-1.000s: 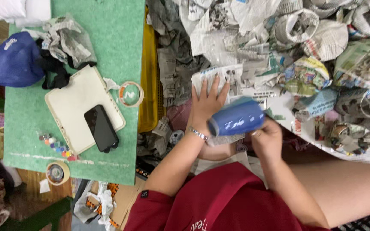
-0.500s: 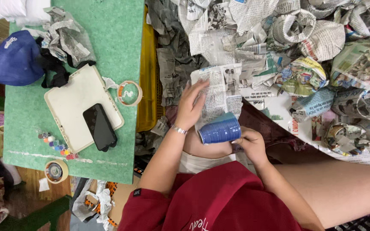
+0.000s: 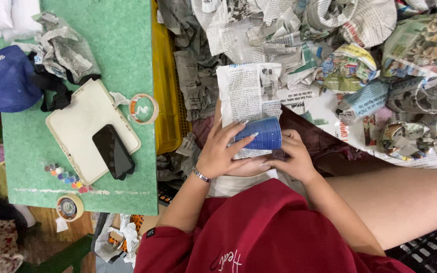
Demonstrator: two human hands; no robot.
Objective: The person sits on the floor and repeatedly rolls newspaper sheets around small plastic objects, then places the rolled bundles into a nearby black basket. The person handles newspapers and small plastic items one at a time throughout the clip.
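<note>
Blue ribbed cup [image 3: 259,134] held on its side between two hands over a sheet of newspaper [image 3: 249,96].

Fingers [image 3: 241,142] of the left hand [image 3: 223,151] were spread and curled over the cup's near side, while the right hand [image 3: 289,156] closed on its base end, its grip partly hidden. The cup lay between both hands, touching each, its long axis running across the lap from left to right; the left hand covered more of it. The newspaper sheet lay beneath and beyond the cup, stretching away from the body toward a heap of crumpled paper bundles [image 3: 380,60]. A yellow crate [image 3: 165,101] edged the space on the left, and past it the green worktop [image 3: 112,35] carried a white tray [image 3: 77,121], a black phone [image 3: 113,151] and a tape roll [image 3: 143,108]. Open room lay mainly over the lap.
</note>
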